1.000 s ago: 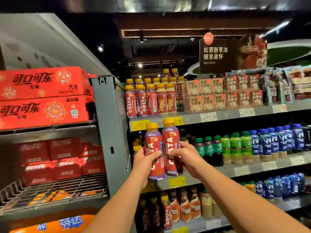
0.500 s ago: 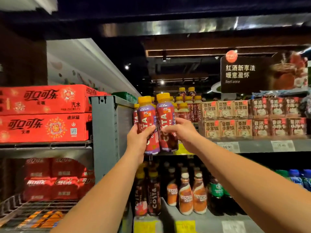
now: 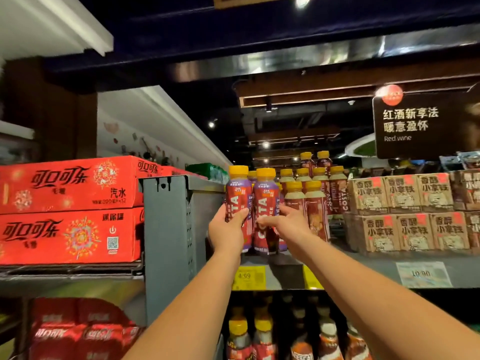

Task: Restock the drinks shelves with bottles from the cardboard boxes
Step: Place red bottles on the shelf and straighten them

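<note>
At frame centre, the left grip clasps the left bottle at mid-label. The right grip clasps the right bottle, both upright at the shelf edge.

"What of the person shows here?"

"Only the two arms: the left hand with the left forearm, and the right hand with the right forearm."

"And what is worn?"

"Both forearms are bare from the wrist down to the lower edge of the view; wrists and fingers are bare too."

"Their shape?"

"Smooth and slim, widening toward the camera. The right forearm looks the broader, filling the lower right corner. The nails are too blurred to tell."
</note>
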{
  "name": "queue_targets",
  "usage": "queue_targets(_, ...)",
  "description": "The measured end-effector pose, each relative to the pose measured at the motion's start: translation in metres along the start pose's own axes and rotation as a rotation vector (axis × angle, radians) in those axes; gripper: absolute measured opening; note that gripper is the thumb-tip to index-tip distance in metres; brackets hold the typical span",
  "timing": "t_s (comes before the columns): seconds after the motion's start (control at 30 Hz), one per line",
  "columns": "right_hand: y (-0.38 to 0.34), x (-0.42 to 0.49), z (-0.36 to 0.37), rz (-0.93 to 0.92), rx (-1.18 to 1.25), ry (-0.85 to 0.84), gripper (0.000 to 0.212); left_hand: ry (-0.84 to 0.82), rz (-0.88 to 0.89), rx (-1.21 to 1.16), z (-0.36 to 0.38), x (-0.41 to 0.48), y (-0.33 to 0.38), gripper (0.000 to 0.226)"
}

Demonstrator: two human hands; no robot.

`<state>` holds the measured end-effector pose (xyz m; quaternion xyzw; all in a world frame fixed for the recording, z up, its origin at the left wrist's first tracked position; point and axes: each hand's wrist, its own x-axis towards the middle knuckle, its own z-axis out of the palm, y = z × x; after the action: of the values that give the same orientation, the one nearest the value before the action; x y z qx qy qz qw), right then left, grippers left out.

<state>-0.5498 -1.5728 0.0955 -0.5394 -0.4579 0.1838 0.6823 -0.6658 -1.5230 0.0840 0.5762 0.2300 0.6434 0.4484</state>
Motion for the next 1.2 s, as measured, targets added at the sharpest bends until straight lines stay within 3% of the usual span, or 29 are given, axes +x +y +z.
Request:
queue_targets(0.07, 0.01, 0.011, 0.004, 0.026, -0.001, 0.0, 0.027, 0.032, -0.021, 0.027, 0.002, 0.005, -0.013, 0.014)
queue_targets(0.2, 0.026, 0.024, 0.01, 0.067, -0.031, 0.01, 0.05, 0.1, -0.046, 0.119, 0.005, 0.013, -0.029, 0.009)
queue_targets(0.37, 0.025, 0.03, 0.017, 0.054, -0.157, -0.028, 0.066, 0.165, -0.024, 0.419, 0.001, 0.016, -0.028, 0.027)
queue_targets(0.53, 0.025, 0.026, 0.014, 0.031, -0.145, -0.068, 0.05, 0.113, 0.094, 0.623, -0.001, 0.008, -0.047, 0.054)
queue_targets(0.73, 0.03, 0.02, 0.013, -0.056, -0.263, -0.01, 0.033, 0.123, 0.109, 0.722, 0.0, -0.005, -0.049, 0.073)
queue_targets(0.8, 0.028, 0.018, 0.012, -0.074, -0.294, -0.004, 0.035, 0.12, 0.127, 0.742, 0.0, -0.008, -0.049, 0.072)
queue_targets(0.97, 0.02, 0.017, 0.009, -0.07, -0.318, 0.016, 0.064, 0.109, 0.179, 0.807, -0.001, -0.011, -0.046, 0.066)
queue_targets(1.2, 0.019, 0.01, 0.006, -0.081, -0.434, 0.02, 0.056, 0.15, 0.12, 0.866, -0.011, -0.019, -0.041, 0.029)
